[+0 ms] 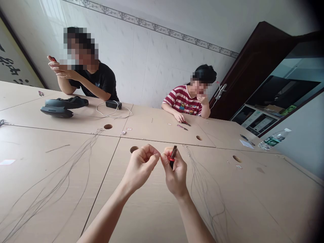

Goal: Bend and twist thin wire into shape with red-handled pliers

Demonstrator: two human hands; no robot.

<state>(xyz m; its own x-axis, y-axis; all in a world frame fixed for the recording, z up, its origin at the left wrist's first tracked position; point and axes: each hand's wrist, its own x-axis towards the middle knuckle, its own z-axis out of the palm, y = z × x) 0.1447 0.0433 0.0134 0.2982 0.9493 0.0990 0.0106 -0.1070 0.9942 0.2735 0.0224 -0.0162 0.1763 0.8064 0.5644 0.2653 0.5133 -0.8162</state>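
Observation:
My left hand [143, 165] is closed in a pinch above the table, its thumb and forefinger almost touching the fingertips of the other hand. What it pinches is too small to make out. My right hand [176, 172] is wrapped round small pliers [173, 156] with red and black showing, jaws pointing up. Its thumb and forefinger also pinch together at the meeting point. A bundle of thin grey wires [193, 172] lies on the table just right of my right hand. Another bundle of thin wires [68, 168] spreads out to the left of my left hand.
Two people sit across the wooden table [152, 216]. A black headset [59, 106] and a black box [113, 104] with a white cable lie far left. A water bottle [274, 139] stands at the right. The tabletop has round holes [108, 127] and seams.

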